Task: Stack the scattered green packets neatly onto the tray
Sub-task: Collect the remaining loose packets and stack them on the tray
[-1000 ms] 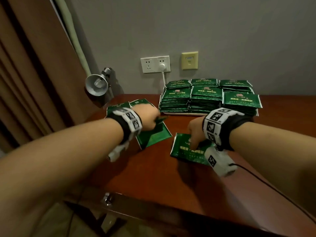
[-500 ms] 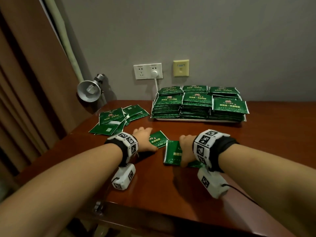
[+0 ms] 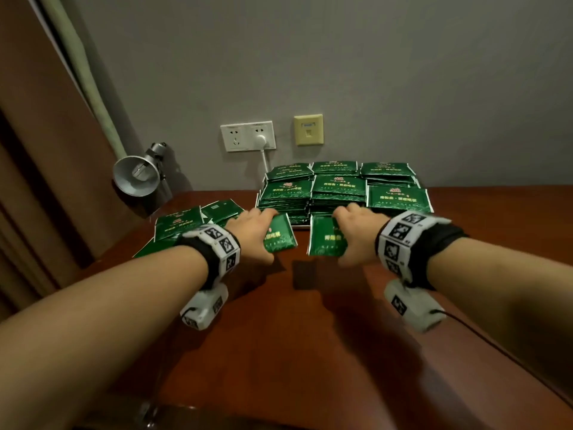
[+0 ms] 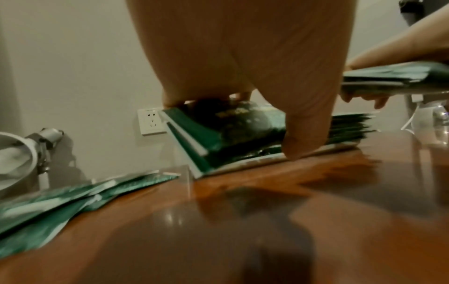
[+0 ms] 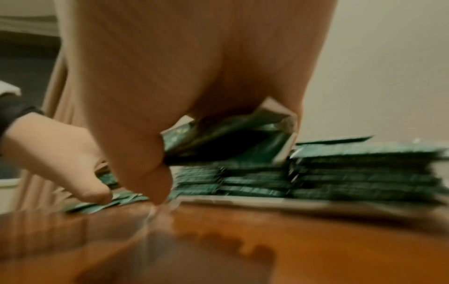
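My left hand (image 3: 252,234) grips a small stack of green packets (image 3: 279,237) lifted just above the wooden table, close to the front of the tray. Beside it my right hand (image 3: 356,235) grips another small stack of green packets (image 3: 325,240), thumb under, fingers over the far edge. The white tray (image 3: 299,224) at the back holds several tall piles of green packets (image 3: 338,187). Loose green packets (image 3: 179,223) lie scattered to the left. In the left wrist view the held packets (image 4: 218,134) sit under my palm; in the right wrist view the other held stack (image 5: 226,134) is blurred.
A silver clamp lamp (image 3: 136,175) stands at the table's back left corner. A wall socket (image 3: 248,136) with a white plug and cord sits above the tray. A brown curtain (image 3: 40,150) hangs at the left. The table's front edge (image 3: 279,414) is near me.
Both hands have lifted their packets off the table and carried them forward to the tray's front edge. The camera view has tilted and moved closer.
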Demonstrator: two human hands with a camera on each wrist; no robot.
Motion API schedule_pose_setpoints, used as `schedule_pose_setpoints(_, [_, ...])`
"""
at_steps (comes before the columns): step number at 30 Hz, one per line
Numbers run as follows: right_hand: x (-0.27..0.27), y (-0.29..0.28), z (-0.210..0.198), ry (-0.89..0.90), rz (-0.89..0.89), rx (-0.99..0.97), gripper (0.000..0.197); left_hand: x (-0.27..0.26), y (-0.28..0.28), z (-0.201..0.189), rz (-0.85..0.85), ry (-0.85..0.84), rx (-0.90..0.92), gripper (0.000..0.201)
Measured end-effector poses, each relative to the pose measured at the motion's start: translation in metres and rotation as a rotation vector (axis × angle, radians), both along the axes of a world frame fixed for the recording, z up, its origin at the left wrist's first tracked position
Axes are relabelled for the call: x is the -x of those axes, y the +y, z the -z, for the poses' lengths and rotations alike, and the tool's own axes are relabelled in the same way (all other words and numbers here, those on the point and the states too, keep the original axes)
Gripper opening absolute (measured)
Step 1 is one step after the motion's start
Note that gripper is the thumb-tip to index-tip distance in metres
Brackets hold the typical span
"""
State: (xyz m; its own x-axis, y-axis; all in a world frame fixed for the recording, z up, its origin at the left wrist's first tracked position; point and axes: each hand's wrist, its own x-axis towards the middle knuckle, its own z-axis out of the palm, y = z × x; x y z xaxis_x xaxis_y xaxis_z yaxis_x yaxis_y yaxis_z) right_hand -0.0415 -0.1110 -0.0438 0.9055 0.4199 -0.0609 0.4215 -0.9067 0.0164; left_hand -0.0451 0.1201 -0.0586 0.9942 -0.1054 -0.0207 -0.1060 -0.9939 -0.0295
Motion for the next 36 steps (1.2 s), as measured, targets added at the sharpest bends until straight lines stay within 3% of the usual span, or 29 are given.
schedule_pose_setpoints(5, [-0.052,-0.016,-0.027,-0.093,0.112,-0.003,0.082,-0.051,-0.016,-0.037,0.078,-0.102,-0.068,0.098])
schedule_pose_setpoints(9, [-0.102,-0.015,-0.037,-0.094,0.148,0.011,0.089,-0.1,-0.024,-0.056,0.083,-0.083,-0.082,0.096])
schedule_pose_setpoints(19, [-0.178,0.015,-0.044,-0.004,0.093,0.1,0.095,-0.172,-0.026,-0.053,0.104,0.067,-0.066,0.094])
schedule_pose_setpoints(27, [-0.178,0.023,-0.041,-0.001,0.072,0.161,0.092,-0.167,-0.018,-0.057,0.08,0.043,-0.042,0.108])
schedule_pose_setpoints(36, [-0.121,0.043,-0.045,-0.11,0.008,0.089,0.097,-0.091,0.032,-0.06,-0.089,-0.055,-0.05,0.093])
